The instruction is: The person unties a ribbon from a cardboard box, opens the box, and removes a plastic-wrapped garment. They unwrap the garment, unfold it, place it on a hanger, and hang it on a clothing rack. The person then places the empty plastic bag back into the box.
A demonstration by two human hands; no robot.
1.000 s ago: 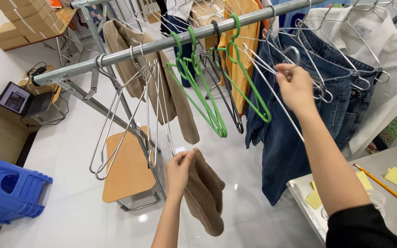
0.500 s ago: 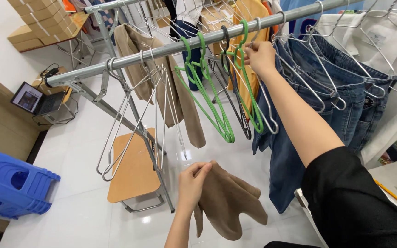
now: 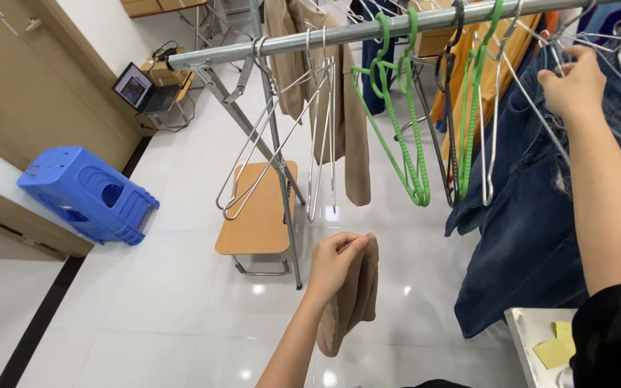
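Pinching tan cloth (image 3: 353, 291), left hand (image 3: 333, 262) | right hand (image 3: 575, 82) gripping wire hanger (image 3: 540, 118)

The clothes rail (image 3: 339, 32) runs across in front of me. My left hand (image 3: 333, 262) is below it, gripping a folded garment (image 3: 353, 294) that hangs under the rail. My right hand (image 3: 576, 82) is at the rail's right end among the wire hangers (image 3: 526, 108). Under the rail's left part stands a chair (image 3: 256, 212); a stool (image 3: 84, 194) lies farther left.

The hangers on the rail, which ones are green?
The two ribbed plastic hangers mid-rail, between the bare wire hangers and the jeans; all the others are silver wire.
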